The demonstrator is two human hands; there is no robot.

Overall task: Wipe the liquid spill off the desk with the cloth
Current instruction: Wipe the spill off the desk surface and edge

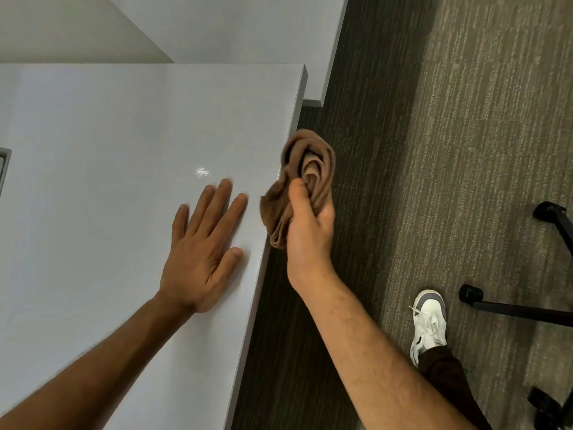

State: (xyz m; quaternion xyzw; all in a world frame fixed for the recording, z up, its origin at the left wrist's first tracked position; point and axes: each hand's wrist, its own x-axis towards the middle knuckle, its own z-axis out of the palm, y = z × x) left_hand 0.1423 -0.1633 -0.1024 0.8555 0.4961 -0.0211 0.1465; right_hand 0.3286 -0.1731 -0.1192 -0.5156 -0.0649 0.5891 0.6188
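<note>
While the right hand (310,225) grips it, brown cloth (305,169) bunches.

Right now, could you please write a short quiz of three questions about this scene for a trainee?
1. True or false: the left hand lies flat on the white desk.
2. Which hand holds the brown cloth? A) left B) right C) neither
3. Fill in: the small wet spot shines just beyond the left hand's ____.

Key:
1. True.
2. B: the right hand grips it, at the desk's edge.
3. Fingertips.
</note>
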